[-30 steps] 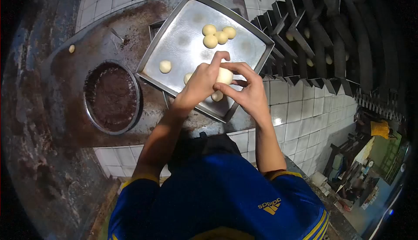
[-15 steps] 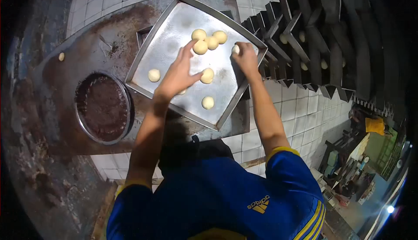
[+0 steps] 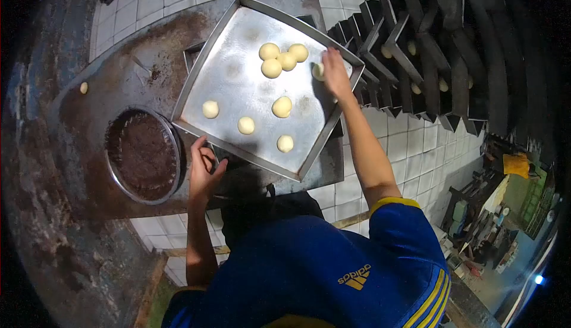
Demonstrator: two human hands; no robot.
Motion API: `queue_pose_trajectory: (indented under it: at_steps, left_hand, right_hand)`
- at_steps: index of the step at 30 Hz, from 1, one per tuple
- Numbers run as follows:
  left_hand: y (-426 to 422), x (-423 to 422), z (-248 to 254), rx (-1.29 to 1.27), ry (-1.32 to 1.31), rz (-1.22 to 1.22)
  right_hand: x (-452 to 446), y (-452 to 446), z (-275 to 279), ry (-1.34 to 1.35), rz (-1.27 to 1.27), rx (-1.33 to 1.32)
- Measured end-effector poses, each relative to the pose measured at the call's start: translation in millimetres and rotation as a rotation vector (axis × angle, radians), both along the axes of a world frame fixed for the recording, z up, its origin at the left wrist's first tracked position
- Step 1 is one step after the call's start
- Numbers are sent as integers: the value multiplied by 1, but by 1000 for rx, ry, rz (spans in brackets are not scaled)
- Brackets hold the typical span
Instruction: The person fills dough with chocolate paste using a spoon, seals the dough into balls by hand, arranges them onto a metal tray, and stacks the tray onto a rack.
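A square metal tray (image 3: 229, 69) holds several pale, round dough balls. Some sit clustered near its far side, among them one dough ball (image 3: 271, 68); others lie apart, such as the dough ball (image 3: 281, 107) mid-tray. My right hand (image 3: 336, 77) is inside the tray by the right wall, its fingers closed at a dough ball (image 3: 319, 71); the thumb is hidden. Outside the near-left wall is my left hand (image 3: 205, 167), empty, fingers bent and thumb apart. Its fingertips are close to the rim; contact is unclear.
Left of the tray, a round pan (image 3: 143, 154) of dark brown crumbly stuff stands on the worn metal table (image 3: 113, 84). A small dough piece (image 3: 84, 88) lies at the table's far left. Stacked dark trays (image 3: 410, 60) with dough balls rise on the right.
My left hand has left the dough ball mid-tray and moved back over the near-left wall. My right hand has shifted slightly, its dough ball a little lower. A near dough ball is now uncovered.
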State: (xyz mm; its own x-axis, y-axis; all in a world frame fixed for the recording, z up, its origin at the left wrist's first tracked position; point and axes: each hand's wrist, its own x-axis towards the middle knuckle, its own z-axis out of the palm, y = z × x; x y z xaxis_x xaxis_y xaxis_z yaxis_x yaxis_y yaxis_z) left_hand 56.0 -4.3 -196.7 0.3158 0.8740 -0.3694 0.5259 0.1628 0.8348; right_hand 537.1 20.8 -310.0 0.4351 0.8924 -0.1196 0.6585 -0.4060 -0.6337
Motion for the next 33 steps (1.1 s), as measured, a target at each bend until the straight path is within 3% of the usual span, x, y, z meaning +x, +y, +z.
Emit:
queue_pose_trajectory:
  at_steps: [1, 2, 3, 5, 7, 8, 9, 11, 12, 13, 15, 18, 20, 21, 22, 24, 26, 28, 31, 33]
  left_hand:
    - [-2, 2, 4, -3, 4, -3]
    - [-1, 7, 7, 12, 0, -26]
    - [-1, 11, 11, 28, -6, -51]
    - [0, 17, 17, 82, -37, -69]
    - [-6, 18, 36, 92, -85, -69]
    - [-8, 15, 38, 82, -89, -65]
    - [-8, 13, 35, 92, -91, -54]
    - [-18, 5, 26, 46, -148, -24]
    - [-21, 2, 24, 55, -149, -25]
    - [-22, 1, 22, 55, -149, -21]
    - [-24, 0, 17, 70, -187, -49]
    - [-21, -1, 11, 21, -274, -34]
    - [-17, 7, 40, -73, -340, -11]
    - [-17, 12, 35, -71, -334, 1]
    - [-17, 17, 25, -86, -400, 44]
    - [-11, 24, 18, -135, -448, 99]
    - [-6, 30, 10, -109, -426, 122]
    - [1, 25, 38, -62, -463, 251]
    - [9, 10, 47, 74, -674, 449]
    - [17, -13, 60, 214, -626, 422]
  right_hand:
    - [-14, 0, -10, -311, 149, -50]
    - [-36, -7, -20, -469, 181, -108]
    - [-44, -13, -19, -511, 225, 0]
    - [-35, -1, -39, -368, 129, -25]
    - [-20, 7, -13, 102, 44, 127]
    - [-26, 3, 7, -61, 96, 275]
    - [-38, 5, 37, -63, 107, 283]
    - [-78, -9, 83, 157, 452, -96]
    - [-94, -20, 76, -42, 728, -11]
    - [-121, -30, 95, -159, 807, -32]
    - [-142, -50, 58, -448, 799, -8]
    - [-158, -54, 45, -613, 724, -21]
    - [-153, -37, 54, -404, 699, -236]
    - [-151, -24, 68, -227, 680, -407]
    - [-149, -22, 74, -221, 693, -406]
    - [-156, -13, 85, 637, 649, -400]
    - [-212, -17, 137, 700, 612, -266]
    - [-268, -27, 182, 758, 478, -91]
    - [-330, -40, 211, 777, 371, -22]
    - [-367, -40, 216, 1011, 292, 307]
